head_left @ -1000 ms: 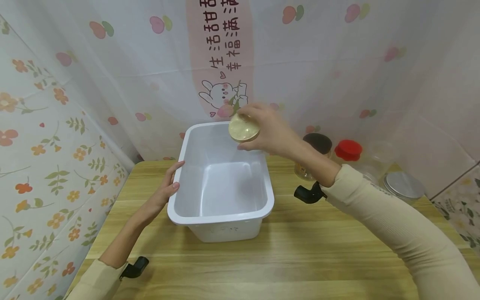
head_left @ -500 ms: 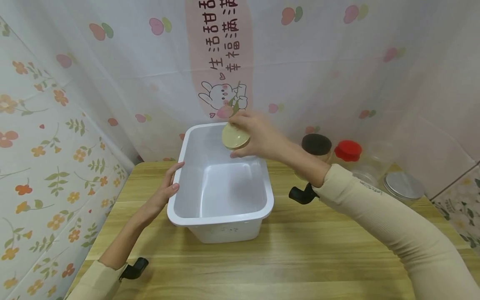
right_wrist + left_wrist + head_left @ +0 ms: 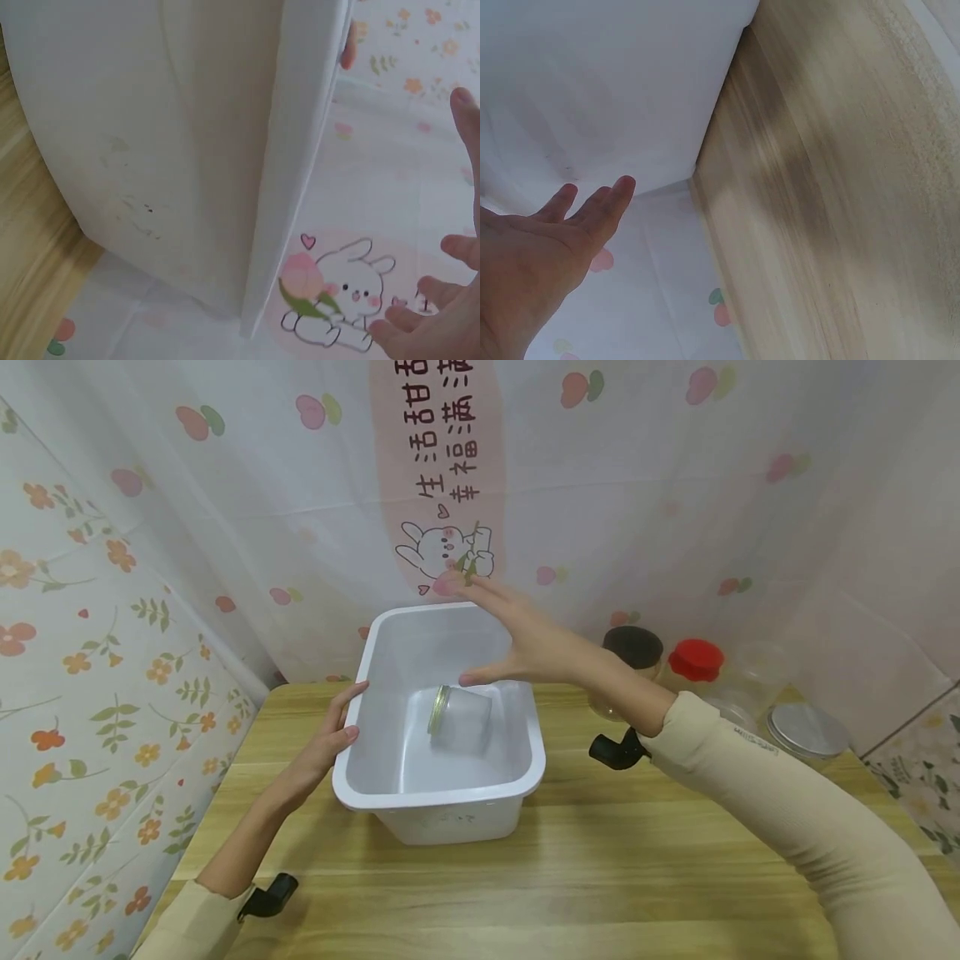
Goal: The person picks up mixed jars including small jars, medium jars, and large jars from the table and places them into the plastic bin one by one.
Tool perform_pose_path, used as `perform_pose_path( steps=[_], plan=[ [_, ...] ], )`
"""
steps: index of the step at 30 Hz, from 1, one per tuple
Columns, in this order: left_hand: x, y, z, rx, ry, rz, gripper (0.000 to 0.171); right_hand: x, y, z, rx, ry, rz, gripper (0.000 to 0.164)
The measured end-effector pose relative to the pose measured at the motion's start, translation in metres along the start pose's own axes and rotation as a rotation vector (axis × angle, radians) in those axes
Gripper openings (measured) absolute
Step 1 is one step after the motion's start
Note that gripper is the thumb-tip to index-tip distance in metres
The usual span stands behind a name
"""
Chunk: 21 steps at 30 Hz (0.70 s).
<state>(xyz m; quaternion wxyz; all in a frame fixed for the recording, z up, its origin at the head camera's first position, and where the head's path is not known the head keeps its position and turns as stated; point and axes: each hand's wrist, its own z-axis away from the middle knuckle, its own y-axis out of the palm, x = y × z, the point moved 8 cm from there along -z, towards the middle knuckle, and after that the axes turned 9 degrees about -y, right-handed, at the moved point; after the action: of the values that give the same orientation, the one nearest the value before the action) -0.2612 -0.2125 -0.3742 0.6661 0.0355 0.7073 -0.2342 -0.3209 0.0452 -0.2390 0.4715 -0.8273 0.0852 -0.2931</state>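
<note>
A white plastic tub [image 3: 438, 800] stands on the wooden table. Inside it a clear jar [image 3: 467, 720] with a gold lid [image 3: 439, 710] lies on its side, lid to the left. Above the tub's back right part is my right hand [image 3: 525, 639], its fingers spread and holding nothing; the right wrist view shows the spread fingers [image 3: 405, 330] beyond the rim. My left hand [image 3: 327, 745] rests against the tub's left rim. Its fingers [image 3: 604, 210] look fairly straight beside the outer wall in the left wrist view.
Right of the tub, a jar with a black lid [image 3: 634, 647] is partly behind my right forearm. Near it are a red lid [image 3: 696, 658], clear containers and a jar with a silver lid [image 3: 808, 729]. A patterned curtain [image 3: 637, 485] hangs behind the table [image 3: 600, 877].
The gold-lidded jar was in my right hand over the tub and moved slightly left and down. Now it lies in the tub, and the right hand has let go. The left hand has stayed put.
</note>
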Motion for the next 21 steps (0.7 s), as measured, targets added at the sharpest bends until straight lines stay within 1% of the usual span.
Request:
perform_pose_path(
  steps=[4,7,12,16,21],
  plan=[
    [0.001,-0.001,-0.001,0.002,0.004,0.001,0.06,-0.011,-0.007,0.013,-0.039,0.031,-0.074,0.11],
    [0.0,0.0,-0.002,0.005,0.011,0.001,0.06,-0.021,-0.013,0.026,-0.076,0.05,-0.095,0.109],
    [-0.002,0.0,-0.002,0.014,0.017,0.006,0.06,-0.036,-0.021,0.05,-0.13,0.085,-0.146,0.101],
    [0.0,0.0,-0.002,0.02,-0.005,0.009,0.058,-0.048,-0.025,0.069,-0.161,0.138,-0.169,0.098],
    [0.003,-0.002,-0.002,0.02,-0.036,0.007,0.057,-0.059,-0.027,0.086,-0.162,0.174,-0.162,0.096]
  ],
)
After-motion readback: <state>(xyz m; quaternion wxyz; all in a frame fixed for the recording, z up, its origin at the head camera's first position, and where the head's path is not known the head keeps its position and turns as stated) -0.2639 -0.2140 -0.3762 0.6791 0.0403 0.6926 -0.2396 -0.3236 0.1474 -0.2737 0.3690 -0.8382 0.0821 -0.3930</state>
